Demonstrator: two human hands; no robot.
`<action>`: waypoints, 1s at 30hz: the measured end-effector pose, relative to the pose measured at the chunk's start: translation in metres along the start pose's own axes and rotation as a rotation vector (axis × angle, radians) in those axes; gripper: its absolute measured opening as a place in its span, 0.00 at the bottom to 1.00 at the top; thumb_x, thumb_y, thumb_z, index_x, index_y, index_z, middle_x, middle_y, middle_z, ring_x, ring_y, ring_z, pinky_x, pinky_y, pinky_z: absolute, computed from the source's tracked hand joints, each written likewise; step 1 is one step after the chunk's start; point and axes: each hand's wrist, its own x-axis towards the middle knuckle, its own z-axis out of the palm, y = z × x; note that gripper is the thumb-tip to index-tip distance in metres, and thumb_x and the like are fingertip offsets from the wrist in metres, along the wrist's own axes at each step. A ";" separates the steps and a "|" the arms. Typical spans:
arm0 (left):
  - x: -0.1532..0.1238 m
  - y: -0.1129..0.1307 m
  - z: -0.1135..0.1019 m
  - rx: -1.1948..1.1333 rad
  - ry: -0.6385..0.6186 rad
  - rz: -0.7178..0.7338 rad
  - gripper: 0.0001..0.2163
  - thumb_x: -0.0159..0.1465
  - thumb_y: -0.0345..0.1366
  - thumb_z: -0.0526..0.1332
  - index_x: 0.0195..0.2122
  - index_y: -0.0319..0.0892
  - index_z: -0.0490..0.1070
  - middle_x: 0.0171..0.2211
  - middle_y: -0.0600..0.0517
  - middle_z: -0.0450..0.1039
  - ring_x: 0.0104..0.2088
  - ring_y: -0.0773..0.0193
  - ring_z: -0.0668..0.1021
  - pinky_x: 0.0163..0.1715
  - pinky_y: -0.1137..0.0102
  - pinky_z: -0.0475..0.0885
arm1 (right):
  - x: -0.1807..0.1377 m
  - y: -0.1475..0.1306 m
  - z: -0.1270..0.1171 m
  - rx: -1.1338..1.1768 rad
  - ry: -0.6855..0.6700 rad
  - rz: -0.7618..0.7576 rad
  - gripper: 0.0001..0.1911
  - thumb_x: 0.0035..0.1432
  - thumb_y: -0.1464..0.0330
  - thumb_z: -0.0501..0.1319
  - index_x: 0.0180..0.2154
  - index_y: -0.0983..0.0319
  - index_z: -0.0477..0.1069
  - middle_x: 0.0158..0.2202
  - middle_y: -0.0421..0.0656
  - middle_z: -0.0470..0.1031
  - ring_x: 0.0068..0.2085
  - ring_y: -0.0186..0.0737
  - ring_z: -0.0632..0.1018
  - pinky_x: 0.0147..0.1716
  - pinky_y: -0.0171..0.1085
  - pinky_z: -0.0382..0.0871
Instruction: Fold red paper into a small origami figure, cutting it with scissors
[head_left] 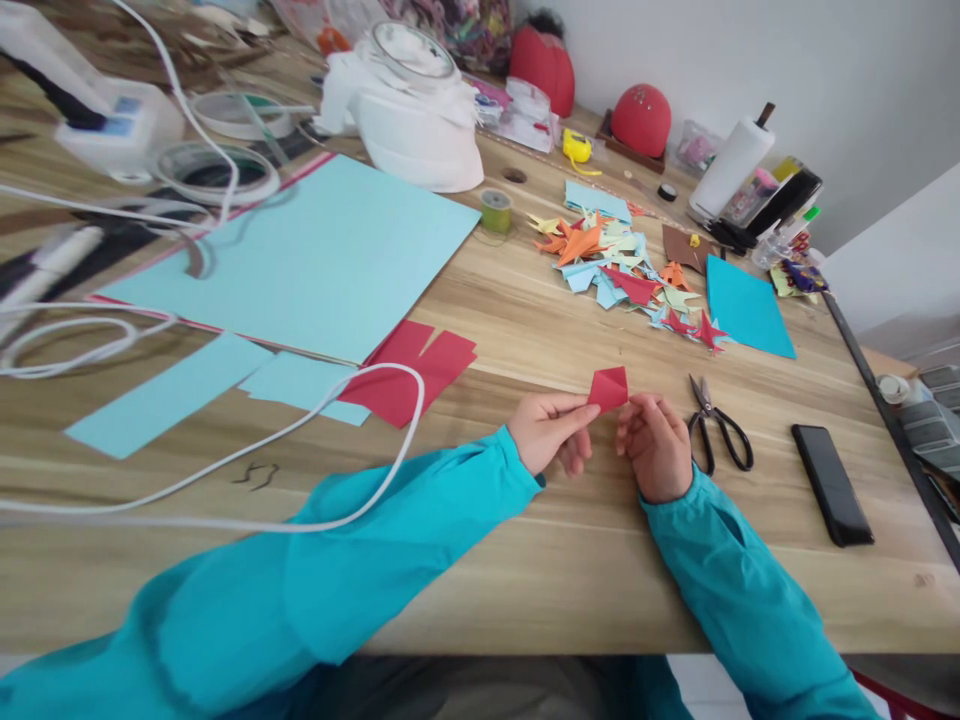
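A small folded piece of red paper (608,388) is held up over the wooden table, one face showing a diagonal crease. My left hand (555,428) pinches its lower left edge between thumb and fingers. At the paper's right corner, my right hand (657,442) has its thumb and forefinger pressed together, the other fingers curled; it seems to grip that corner. Black-handled scissors (716,425) lie just right of my right hand, tips pointing away. Beyond my hands is a pile of folded paper cranes (619,262) in orange, blue, yellow and red.
Large light-blue sheets (322,255), red paper pieces (405,372) and a light-blue strip (171,394) lie left. A white cable (409,425) loops over my left sleeve. A phone (831,485) lies right, a thread spool (496,212) farther back, a turquoise sheet (750,308) back right.
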 end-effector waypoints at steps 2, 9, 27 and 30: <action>0.001 -0.001 0.000 -0.019 0.021 0.002 0.18 0.54 0.42 0.64 0.41 0.35 0.74 0.15 0.54 0.71 0.11 0.71 0.70 0.10 0.77 0.66 | -0.001 0.001 -0.001 -0.033 0.000 -0.002 0.11 0.48 0.61 0.65 0.29 0.61 0.67 0.20 0.35 0.70 0.16 0.29 0.69 0.11 0.27 0.61; 0.003 -0.001 0.000 -0.147 0.067 0.005 0.21 0.51 0.31 0.64 0.48 0.32 0.71 0.27 0.47 0.77 0.18 0.66 0.76 0.16 0.73 0.72 | -0.006 0.002 -0.004 -0.140 -0.159 -0.010 0.13 0.45 0.62 0.68 0.27 0.62 0.68 0.22 0.38 0.72 0.21 0.31 0.71 0.15 0.29 0.65; 0.004 -0.003 0.000 -0.102 0.066 0.097 0.16 0.45 0.44 0.69 0.24 0.35 0.69 0.20 0.52 0.71 0.20 0.66 0.74 0.14 0.74 0.70 | -0.003 0.004 -0.003 -0.046 -0.022 0.016 0.12 0.44 0.64 0.67 0.27 0.62 0.67 0.18 0.35 0.71 0.16 0.30 0.71 0.11 0.28 0.65; 0.004 -0.003 0.000 -0.093 0.013 0.070 0.19 0.47 0.49 0.66 0.23 0.35 0.70 0.19 0.51 0.71 0.19 0.67 0.73 0.14 0.74 0.70 | -0.003 0.004 -0.003 -0.052 -0.027 0.013 0.11 0.44 0.65 0.68 0.28 0.62 0.69 0.18 0.35 0.71 0.15 0.29 0.69 0.11 0.27 0.64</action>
